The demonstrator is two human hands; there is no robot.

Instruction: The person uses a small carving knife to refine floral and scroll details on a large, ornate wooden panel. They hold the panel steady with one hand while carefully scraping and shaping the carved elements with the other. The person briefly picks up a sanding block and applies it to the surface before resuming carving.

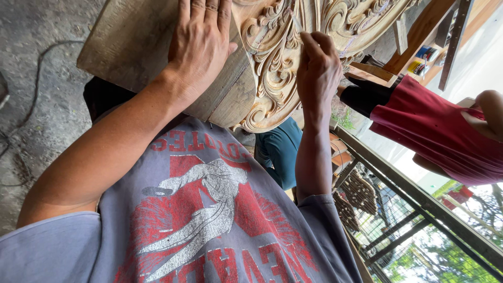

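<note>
Both hands work on a carved wooden panel (272, 68) propped against the person's lap. Left hand (201, 44) lies flat and spread on the plain, uncarved board edge, pressing it steady and gripping nothing. Right hand (318, 65) is closed around a slim carving tool (296, 22), its pale tip set into the scrollwork near the panel's upper curls. By the look of it, fine detailing of the relief is under way; any further cut would call for a firm brace from the flat hand and a short, controlled push along the groove. Below, the grey T-shirt (209, 220) carries a red and silver printed figure. Farther right, another person in a red top (440, 131) stands by a metal railing (419, 199). Beyond, two small cans (422, 60) with blue, yellow and red labels sit on a wooden frame (419, 31).
</note>
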